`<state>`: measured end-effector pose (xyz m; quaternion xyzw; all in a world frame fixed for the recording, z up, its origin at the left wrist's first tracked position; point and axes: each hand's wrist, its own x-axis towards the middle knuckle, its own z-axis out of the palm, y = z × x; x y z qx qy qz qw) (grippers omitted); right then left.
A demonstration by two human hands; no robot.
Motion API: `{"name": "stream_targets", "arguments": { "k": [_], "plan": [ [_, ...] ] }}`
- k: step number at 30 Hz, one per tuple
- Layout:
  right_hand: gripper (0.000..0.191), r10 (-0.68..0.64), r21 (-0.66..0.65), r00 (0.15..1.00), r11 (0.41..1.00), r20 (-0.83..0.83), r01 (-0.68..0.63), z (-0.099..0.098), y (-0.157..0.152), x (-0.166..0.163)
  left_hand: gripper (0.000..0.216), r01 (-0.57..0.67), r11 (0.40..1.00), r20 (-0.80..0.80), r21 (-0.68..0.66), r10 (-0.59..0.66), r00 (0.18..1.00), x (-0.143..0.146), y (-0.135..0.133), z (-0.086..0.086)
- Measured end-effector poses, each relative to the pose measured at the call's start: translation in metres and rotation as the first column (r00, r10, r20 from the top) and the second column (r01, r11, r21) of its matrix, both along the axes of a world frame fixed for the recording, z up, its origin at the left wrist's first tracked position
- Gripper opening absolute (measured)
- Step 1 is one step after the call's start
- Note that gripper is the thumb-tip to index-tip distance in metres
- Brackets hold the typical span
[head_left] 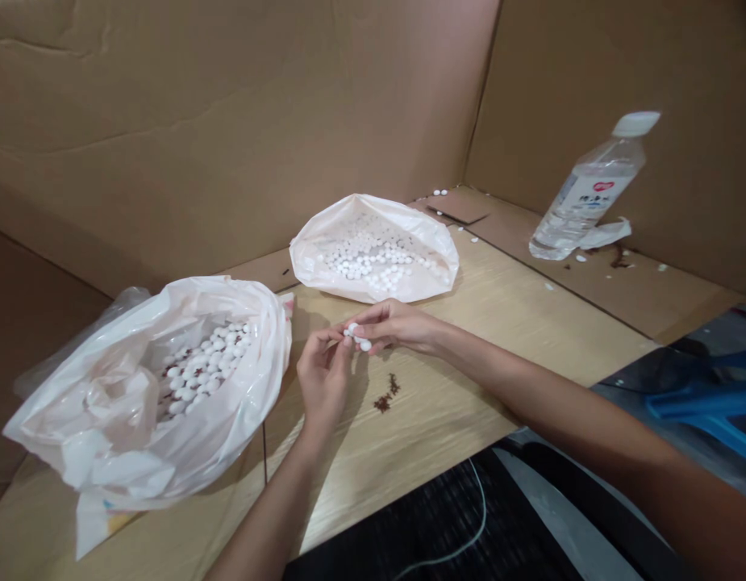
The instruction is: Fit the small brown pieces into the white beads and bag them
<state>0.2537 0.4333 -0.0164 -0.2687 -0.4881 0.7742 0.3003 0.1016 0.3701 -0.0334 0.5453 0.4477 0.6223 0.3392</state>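
Note:
Both hands meet over the middle of the wooden table (499,323). My right hand (393,324) is closed around small white round pieces (359,337), one showing at its fingertips. My left hand (322,375) pinches at the same pieces, fingers together. An open white plastic bag (106,420) full of white round pieces lies at the left, close to my left hand. A second open bag (433,242) of the same pieces lies just beyond my hands. A small pile of dark brown bits (387,395) sits on the table below my hands.
A clear water bottle (590,194) with a white cap leans at the back right, beside a scrap of white plastic (606,234). Cardboard walls (227,121) close off the back and right. White crumbs scatter near the bottle. A blue object (705,407) lies at the right edge.

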Motion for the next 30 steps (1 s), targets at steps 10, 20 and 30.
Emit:
{"name": "stream_targets", "arguments": {
  "k": [10, 20, 30],
  "plan": [
    [0.021, 0.012, 0.003, 1.000, 1.000, 0.002, -0.012, 0.001, -0.001, -0.001, 0.019, 0.014, 1.000, 0.036, -0.004, -0.014, 0.999, -0.001, 0.000, 0.002],
    [0.018, 0.000, -0.033, 1.000, 0.999, 0.010, 0.000, 0.005, -0.001, 0.001, 0.018, -0.003, 1.000, 0.002, -0.009, 0.003, 1.000, -0.001, 0.002, 0.003],
    [0.019, -0.202, 0.007, 0.973, 0.979, -0.113, 0.204, 0.022, 0.011, 0.020, 0.018, 0.308, 0.947, -0.695, 0.089, -0.163, 0.700, 0.005, 0.002, 0.000]
  ]
}}
